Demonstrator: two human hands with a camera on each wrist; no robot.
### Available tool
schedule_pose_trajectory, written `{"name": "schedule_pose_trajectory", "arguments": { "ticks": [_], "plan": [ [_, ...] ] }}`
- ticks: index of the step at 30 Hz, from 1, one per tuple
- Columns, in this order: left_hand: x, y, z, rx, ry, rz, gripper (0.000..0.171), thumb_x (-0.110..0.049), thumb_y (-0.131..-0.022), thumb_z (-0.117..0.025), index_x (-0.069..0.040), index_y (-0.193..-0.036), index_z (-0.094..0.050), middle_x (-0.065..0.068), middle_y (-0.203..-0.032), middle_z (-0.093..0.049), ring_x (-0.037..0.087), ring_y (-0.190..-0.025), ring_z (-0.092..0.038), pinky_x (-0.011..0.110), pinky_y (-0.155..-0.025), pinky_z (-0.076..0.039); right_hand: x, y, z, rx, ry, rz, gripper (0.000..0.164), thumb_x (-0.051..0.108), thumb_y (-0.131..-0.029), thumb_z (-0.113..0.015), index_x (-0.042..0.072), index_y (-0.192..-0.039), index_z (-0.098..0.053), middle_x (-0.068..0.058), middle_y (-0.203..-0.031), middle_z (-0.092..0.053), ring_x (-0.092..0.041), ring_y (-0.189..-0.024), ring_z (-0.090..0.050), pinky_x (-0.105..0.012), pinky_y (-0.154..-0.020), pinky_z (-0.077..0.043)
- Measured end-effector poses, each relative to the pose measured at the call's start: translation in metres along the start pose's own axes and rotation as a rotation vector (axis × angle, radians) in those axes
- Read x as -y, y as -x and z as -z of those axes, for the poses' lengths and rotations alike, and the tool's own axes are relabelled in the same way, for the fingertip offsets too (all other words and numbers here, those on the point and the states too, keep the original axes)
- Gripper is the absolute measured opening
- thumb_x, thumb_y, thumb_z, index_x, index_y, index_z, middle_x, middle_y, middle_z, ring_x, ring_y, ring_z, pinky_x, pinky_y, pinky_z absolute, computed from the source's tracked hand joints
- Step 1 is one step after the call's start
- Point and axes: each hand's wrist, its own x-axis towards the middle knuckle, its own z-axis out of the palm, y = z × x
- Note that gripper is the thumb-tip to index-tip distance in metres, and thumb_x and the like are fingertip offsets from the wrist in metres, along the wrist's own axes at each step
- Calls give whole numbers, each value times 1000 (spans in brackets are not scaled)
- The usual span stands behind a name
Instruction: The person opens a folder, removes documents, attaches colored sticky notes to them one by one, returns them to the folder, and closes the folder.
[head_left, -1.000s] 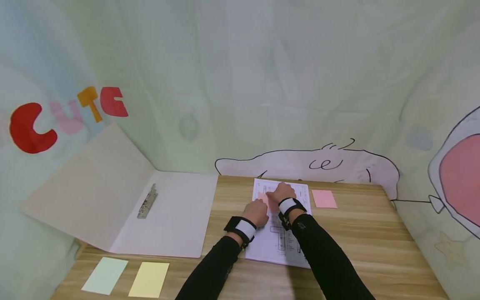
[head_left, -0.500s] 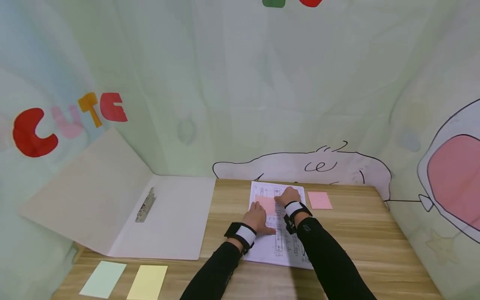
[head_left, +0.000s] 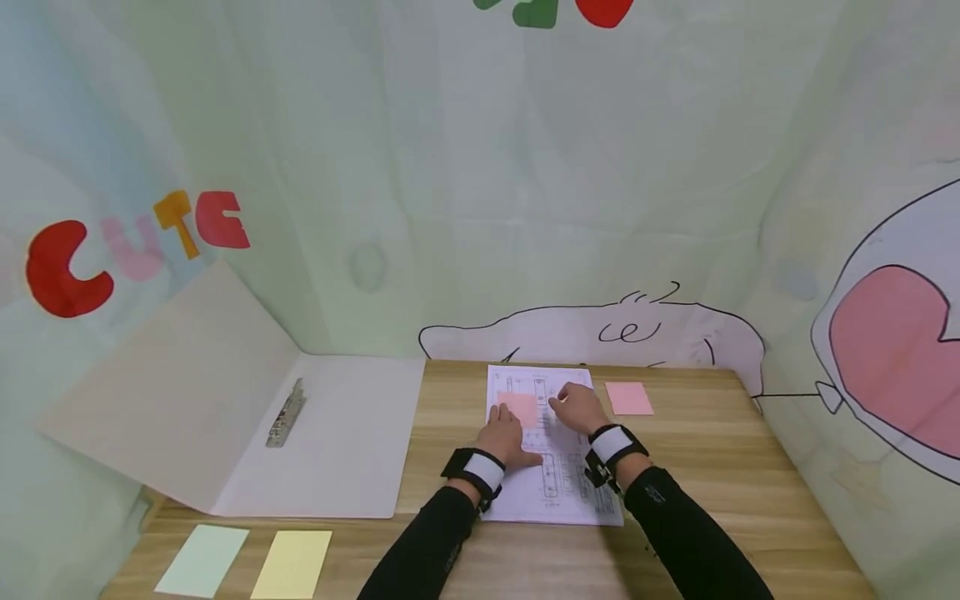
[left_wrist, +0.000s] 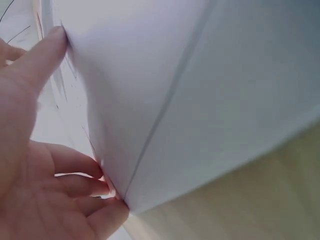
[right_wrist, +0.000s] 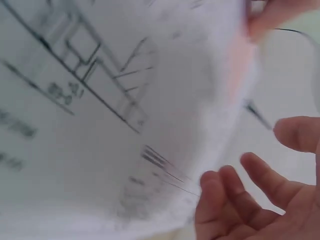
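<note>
A stack of printed sheets with line drawings [head_left: 558, 500] lies on the wooden table, and a pink sticky note [head_left: 519, 408] sits flat on its upper left part. My left hand [head_left: 502, 440] rests on the left side of the sheets, thumb spread, fingertips at the note's lower left edge. In the left wrist view its fingers [left_wrist: 75, 185] touch the sheets along an edge. To the right of the note, my right hand [head_left: 581, 408] is over the sheets. The right wrist view shows its loosely bent fingers [right_wrist: 235, 192] and thumb apart, with nothing between them.
An open file folder [head_left: 352, 450] with a metal clip [head_left: 287, 414] stands at the left, its cover leaning on the printed curtain. Pale green [head_left: 202, 560] and yellow [head_left: 292, 565] notes lie before it. Another pink note [head_left: 629, 398] lies right of the sheets.
My left hand has moved down off the pink note and spread its fingers. The right hand has drawn back to the right, leaving the note uncovered on the sheets. The head view has shifted slightly.
</note>
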Motion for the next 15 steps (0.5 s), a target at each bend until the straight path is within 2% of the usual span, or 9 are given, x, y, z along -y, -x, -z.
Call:
{"name": "schedule_pose_trajectory", "arguments": {
  "ticks": [5,8,9,12,14,15],
  "plan": [
    [12,0,0,-6,57,-7,92,-55,-74,-73,14,-129,-46,28,-143,-33,36,-130,-32,37,-97,-42,0,29,17,32,-101,-51,26,25,-91,-59,0,-97,-64,-10,-88,-63,-21,-74,-57,-32,-62,-46],
    [21,6,4,5,114,-32,83,-50,-82,-67,14,-130,-45,29,-144,-30,39,-133,-29,41,-101,-37,-4,50,25,46,-154,-78,24,25,-91,-60,2,-95,-64,-7,-85,-62,-19,-73,-54,-31,-60,-44],
    [25,10,7,10,132,-37,78,-47,-85,-65,14,-129,-46,29,-143,-33,39,-132,-32,42,-102,-37,-6,57,27,49,-171,-86,23,25,-91,-60,2,-95,-64,-6,-85,-61,-19,-73,-53,-31,-61,-44],
    [34,29,24,26,176,-75,59,-39,-90,-61,9,-122,-55,24,-131,-49,34,-118,-49,43,-96,-41,-14,78,33,56,-210,-111,22,24,-92,-60,4,-96,-65,-5,-86,-61,-19,-76,-53,-31,-63,-44],
    [42,46,35,32,194,-114,44,-34,-92,-59,5,-113,-62,17,-110,-61,27,-97,-58,40,-86,-47,-19,91,37,61,-239,-133,21,24,-92,-59,4,-96,-65,-5,-86,-60,-19,-76,-52,-32,-62,-43],
    [46,55,40,25,209,-139,37,-31,-92,-59,2,-109,-64,13,-98,-64,24,-86,-58,39,-78,-48,-22,97,38,62,-256,-138,21,24,-93,-59,4,-97,-64,-5,-87,-60,-19,-76,-52,-32,-63,-43]
  ]
}}
